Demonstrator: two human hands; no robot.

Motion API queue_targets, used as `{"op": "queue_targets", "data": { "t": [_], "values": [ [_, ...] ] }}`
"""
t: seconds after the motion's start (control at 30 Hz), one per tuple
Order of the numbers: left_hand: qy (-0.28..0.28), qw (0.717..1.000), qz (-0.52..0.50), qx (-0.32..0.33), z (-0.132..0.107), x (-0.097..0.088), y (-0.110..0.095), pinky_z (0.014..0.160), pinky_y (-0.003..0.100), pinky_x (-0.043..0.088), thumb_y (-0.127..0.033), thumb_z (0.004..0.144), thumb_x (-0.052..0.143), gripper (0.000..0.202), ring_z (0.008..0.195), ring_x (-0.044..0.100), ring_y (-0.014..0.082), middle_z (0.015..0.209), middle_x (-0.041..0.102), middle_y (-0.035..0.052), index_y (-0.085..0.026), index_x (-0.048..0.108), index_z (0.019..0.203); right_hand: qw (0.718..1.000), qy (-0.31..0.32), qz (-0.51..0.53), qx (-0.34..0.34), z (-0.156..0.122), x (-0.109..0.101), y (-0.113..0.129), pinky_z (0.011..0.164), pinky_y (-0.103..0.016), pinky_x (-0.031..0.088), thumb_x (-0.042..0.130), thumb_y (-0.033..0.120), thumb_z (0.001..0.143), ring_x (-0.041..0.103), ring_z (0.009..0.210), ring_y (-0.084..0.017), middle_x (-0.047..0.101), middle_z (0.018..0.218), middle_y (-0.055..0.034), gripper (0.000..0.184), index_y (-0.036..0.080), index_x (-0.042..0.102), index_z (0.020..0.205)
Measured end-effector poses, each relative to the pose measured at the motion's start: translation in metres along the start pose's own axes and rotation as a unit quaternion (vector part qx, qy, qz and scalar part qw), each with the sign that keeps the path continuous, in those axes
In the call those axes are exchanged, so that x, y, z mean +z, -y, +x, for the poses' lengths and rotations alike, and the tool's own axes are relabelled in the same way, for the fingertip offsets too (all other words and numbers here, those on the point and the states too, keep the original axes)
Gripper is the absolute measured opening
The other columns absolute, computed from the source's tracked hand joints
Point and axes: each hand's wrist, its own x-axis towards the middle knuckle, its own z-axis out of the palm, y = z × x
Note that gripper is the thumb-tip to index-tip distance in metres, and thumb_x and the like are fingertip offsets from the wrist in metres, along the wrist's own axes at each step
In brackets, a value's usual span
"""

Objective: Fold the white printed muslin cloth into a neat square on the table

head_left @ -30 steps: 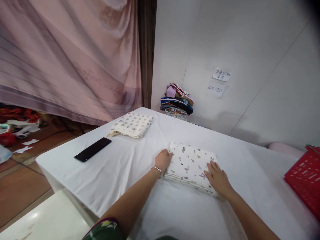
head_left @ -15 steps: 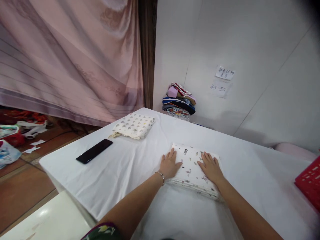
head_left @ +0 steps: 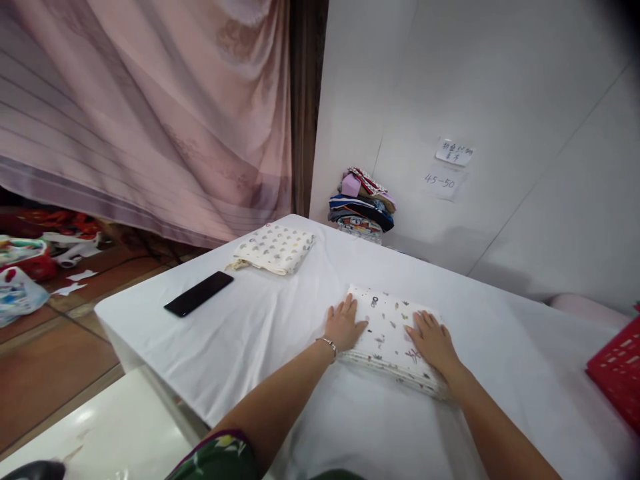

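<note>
A folded white cloth (head_left: 387, 340) with small printed figures lies in several layers on the white-covered table (head_left: 280, 320). My left hand (head_left: 345, 325) rests flat on its left edge, fingers spread, a bracelet on the wrist. On the right edge of the same cloth lies my right hand (head_left: 434, 343), palm down with the fingers stretched out. Neither hand grips anything. Farther back on the left is a white drawstring bag (head_left: 275, 249) with a grey print, lying flat. Nearer to me, a black phone (head_left: 199, 294) lies on the tablecloth.
Behind the table's far edge rises a stack of folded fabrics (head_left: 363, 205) by the wall. A red plastic basket (head_left: 617, 367) stands at the right edge. At lower left is a glossy white surface (head_left: 100, 427); a pink curtain (head_left: 200, 120) hangs behind.
The view has shifted slightly. My right hand has slid a little to the right over the cloth, toward its edge; my left hand stays at the left edge.
</note>
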Motion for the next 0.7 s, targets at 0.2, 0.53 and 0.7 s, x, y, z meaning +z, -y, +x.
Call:
{"op": "queue_targets", "data": {
  "t": [0.2,0.53,0.7],
  "values": [
    [-0.082,0.991,-0.085,-0.058,-0.007,0.000,-0.001,0.102,0.038,0.030,-0.044,0.086,0.038,0.060,0.129,0.034,0.0252,0.147,0.023,0.0128,-0.016,0.028,0.137,0.981,-0.019,0.174,0.089,-0.034,0.009,-0.037,0.108,-0.038,0.024,0.034,0.053,0.082,0.024,0.134,-0.025,0.024,0.147,-0.0105,0.070,0.012,0.033,0.138],
    [-0.076,0.976,-0.166,-0.117,-0.027,-0.005,0.001,0.086,0.032,0.041,-0.027,0.081,0.046,0.050,0.098,0.056,0.0215,0.113,0.054,0.0138,-0.011,0.037,0.127,0.920,0.008,0.352,0.171,-0.061,-0.014,-0.050,0.097,-0.037,0.037,0.058,0.053,0.065,0.050,0.114,-0.028,0.052,0.126,-0.0119,0.084,0.016,0.035,0.138],
    [0.019,0.961,-0.270,-0.057,-0.068,0.011,-0.027,0.085,0.027,0.044,-0.031,0.073,0.057,0.058,0.097,0.056,0.0187,0.115,0.055,0.0086,-0.018,0.038,0.126,0.933,-0.029,0.309,0.181,-0.030,-0.021,-0.099,0.089,-0.038,0.042,0.056,0.045,0.067,0.058,0.100,-0.028,0.059,0.113,-0.0156,0.078,0.008,0.039,0.135]
  ]
}}
